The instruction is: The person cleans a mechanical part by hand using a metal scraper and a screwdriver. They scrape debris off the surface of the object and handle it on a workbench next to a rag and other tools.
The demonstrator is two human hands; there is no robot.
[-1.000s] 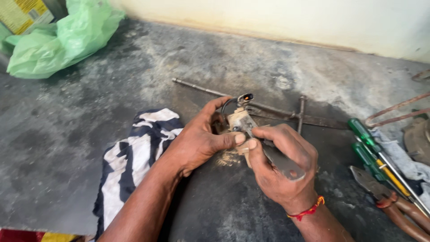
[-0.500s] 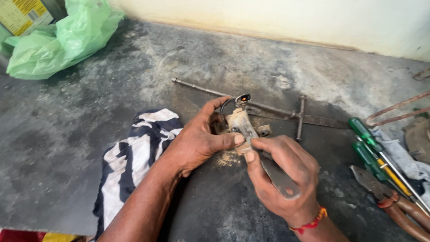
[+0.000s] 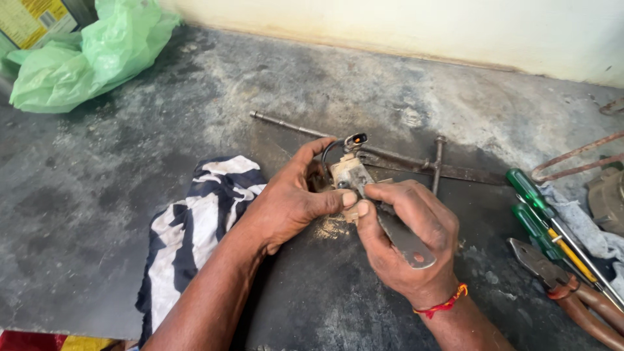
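My left hand (image 3: pixel 289 201) grips a small dirty metal part (image 3: pixel 346 173) with a black connector and an orange tip (image 3: pixel 355 139) sticking up from it. My right hand (image 3: pixel 409 240), with a red thread on the wrist, holds a flat grey metal blade (image 3: pixel 404 239) whose far end lies against the part. Thumbs of both hands meet at the part. Brownish dust (image 3: pixel 333 227) lies on the bench just under it.
A striped black-and-white cloth (image 3: pixel 195 227) lies under my left forearm. A rusty rod frame (image 3: pixel 416 162) lies behind the hands. Green-handled screwdrivers (image 3: pixel 543 214) and pliers (image 3: pixel 565 289) rest at the right. A green plastic bag (image 3: pixel 91 58) sits at the back left. Stained bench top (image 3: pixel 97 169).
My right hand has slid back and forth a little along the part with the blade. The left hand has kept its grip in the same place.
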